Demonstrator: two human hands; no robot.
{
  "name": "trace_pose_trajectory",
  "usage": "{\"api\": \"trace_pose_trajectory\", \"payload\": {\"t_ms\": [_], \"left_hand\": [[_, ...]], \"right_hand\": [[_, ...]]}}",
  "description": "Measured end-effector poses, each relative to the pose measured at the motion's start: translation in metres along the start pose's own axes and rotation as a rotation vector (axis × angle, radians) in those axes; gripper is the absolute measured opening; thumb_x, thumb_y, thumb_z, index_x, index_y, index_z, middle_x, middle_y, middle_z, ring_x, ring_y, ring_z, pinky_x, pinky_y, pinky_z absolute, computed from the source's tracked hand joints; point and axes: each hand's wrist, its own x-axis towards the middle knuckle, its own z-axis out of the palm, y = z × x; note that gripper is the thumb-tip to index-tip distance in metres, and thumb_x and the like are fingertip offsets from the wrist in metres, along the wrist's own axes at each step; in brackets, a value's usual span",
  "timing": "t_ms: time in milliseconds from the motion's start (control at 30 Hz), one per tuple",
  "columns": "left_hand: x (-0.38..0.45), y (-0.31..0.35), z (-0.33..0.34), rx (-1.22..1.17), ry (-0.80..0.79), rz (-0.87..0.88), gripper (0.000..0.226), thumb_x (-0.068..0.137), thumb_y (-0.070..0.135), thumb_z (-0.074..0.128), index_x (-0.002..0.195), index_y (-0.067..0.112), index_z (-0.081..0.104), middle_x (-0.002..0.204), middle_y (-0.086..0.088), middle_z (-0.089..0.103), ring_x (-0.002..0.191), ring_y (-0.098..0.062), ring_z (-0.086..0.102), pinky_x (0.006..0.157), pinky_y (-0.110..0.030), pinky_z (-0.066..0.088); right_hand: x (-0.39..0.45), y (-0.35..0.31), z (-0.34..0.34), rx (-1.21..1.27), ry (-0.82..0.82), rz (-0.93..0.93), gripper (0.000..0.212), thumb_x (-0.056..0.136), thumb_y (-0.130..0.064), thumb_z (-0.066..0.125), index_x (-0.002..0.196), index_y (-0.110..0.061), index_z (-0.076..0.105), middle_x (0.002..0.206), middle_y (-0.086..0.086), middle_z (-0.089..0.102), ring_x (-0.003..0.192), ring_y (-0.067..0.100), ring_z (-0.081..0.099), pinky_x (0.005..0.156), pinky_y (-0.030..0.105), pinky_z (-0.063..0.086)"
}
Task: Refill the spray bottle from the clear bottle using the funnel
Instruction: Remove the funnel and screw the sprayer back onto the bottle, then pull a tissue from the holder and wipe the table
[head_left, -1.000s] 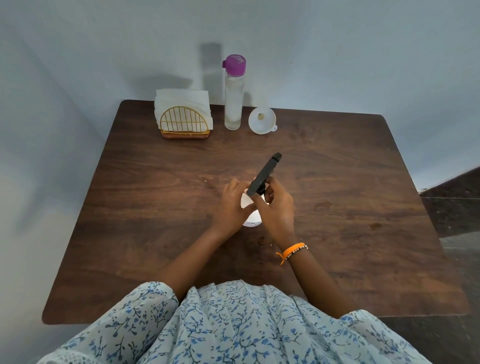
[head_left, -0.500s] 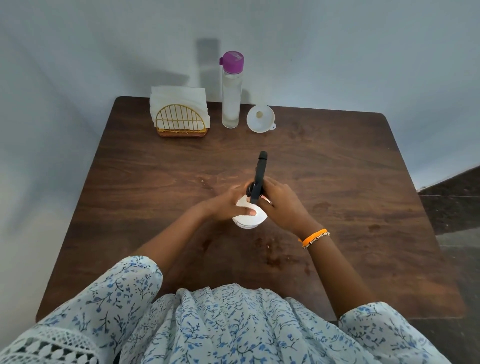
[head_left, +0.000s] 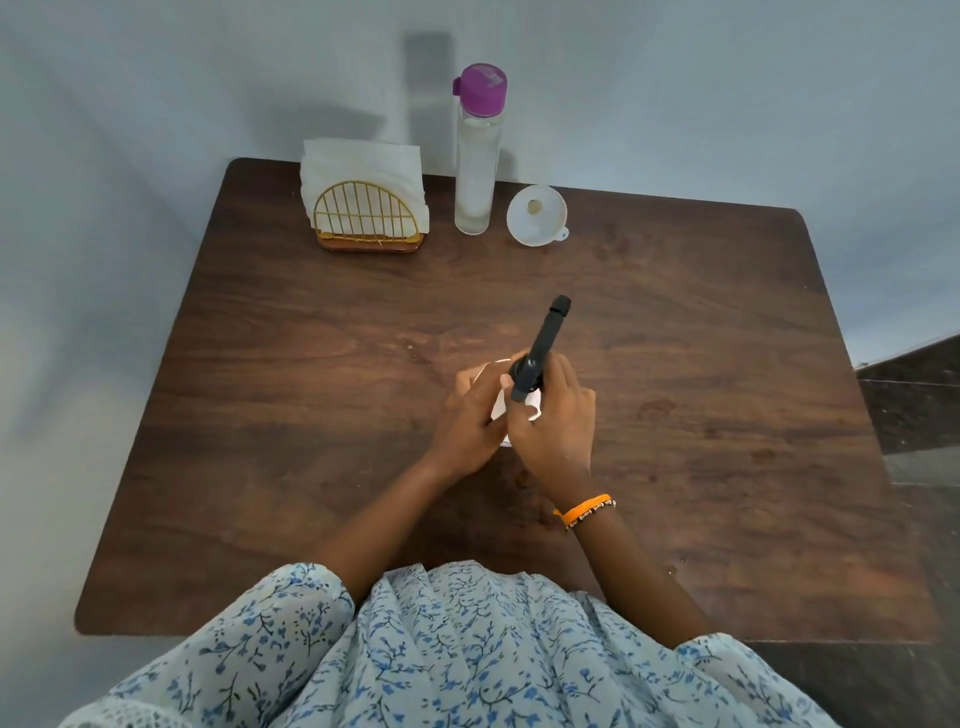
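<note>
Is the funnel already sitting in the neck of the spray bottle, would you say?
No, the funnel lies on the table beside the clear bottle, far from the spray bottle in the hands.

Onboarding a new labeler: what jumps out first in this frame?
Mid-table, both hands meet on a white spray bottle: the left hand grips its body, the right hand holds the black spray head, whose nozzle points up and away. At the far edge stand a clear bottle with a purple cap, a white funnel to its right, and a gold wire napkin holder to its left.
</note>
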Motion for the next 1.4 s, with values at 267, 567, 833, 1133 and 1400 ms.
{"api": "trace_pose_trajectory", "payload": {"t_ms": [267, 567, 833, 1133, 1400], "left_hand": [[0.001, 0.023, 0.004, 0.05, 0.037, 0.019, 0.039, 0.09, 0.031, 0.05, 0.128, 0.025, 0.046, 0.113, 0.008, 0.054, 0.088, 0.009, 0.031, 0.07, -0.021, 0.031], [-0.011, 0.027, -0.021, -0.035, -0.194, 0.015, 0.034, 0.095, 0.028, 0.046, 0.128, 0.022, 0.05, 0.128, 0.002, 0.057, 0.116, -0.009, 0.052, 0.095, -0.028, 0.044], [-0.022, 0.007, -0.045, -0.182, 0.095, -0.41, 0.02, 0.096, 0.013, 0.045, 0.092, 0.019, 0.063, 0.092, 0.002, 0.064, 0.079, -0.015, 0.065, 0.08, -0.037, 0.054], [-0.019, 0.009, -0.039, -0.18, 0.107, -0.47, 0.017, 0.095, 0.015, 0.047, 0.093, 0.021, 0.063, 0.093, 0.002, 0.064, 0.079, -0.01, 0.064, 0.069, -0.022, 0.05], [-0.006, 0.017, -0.021, -0.175, 0.024, -0.425, 0.016, 0.095, 0.012, 0.048, 0.092, 0.016, 0.064, 0.085, 0.003, 0.063, 0.072, -0.006, 0.059, 0.053, -0.004, 0.042]], "right_hand": [[0.017, -0.009, -0.008, 0.474, 0.011, 0.164, 0.049, 0.082, -0.01, 0.062, 0.121, -0.02, 0.034, 0.118, 0.002, 0.047, 0.106, 0.012, 0.051, 0.089, 0.018, 0.044], [0.047, 0.0, -0.008, 0.597, -0.198, 0.35, 0.011, 0.092, -0.011, 0.05, 0.091, -0.015, 0.06, 0.089, 0.017, 0.062, 0.079, 0.019, 0.057, 0.073, 0.03, 0.048], [0.05, 0.004, 0.007, 0.815, -0.403, 0.826, 0.022, 0.089, -0.027, 0.06, 0.083, -0.006, 0.06, 0.071, 0.009, 0.061, 0.068, 0.021, 0.061, 0.063, 0.033, 0.055], [0.047, 0.011, 0.005, 0.89, -0.517, 0.991, 0.019, 0.086, -0.022, 0.064, 0.091, -0.006, 0.058, 0.076, 0.011, 0.061, 0.074, 0.021, 0.062, 0.059, 0.034, 0.058], [0.048, 0.042, -0.031, 0.854, -0.278, 1.158, 0.024, 0.087, -0.026, 0.064, 0.076, -0.007, 0.056, 0.066, 0.007, 0.054, 0.06, 0.017, 0.054, 0.048, 0.027, 0.054]]}}
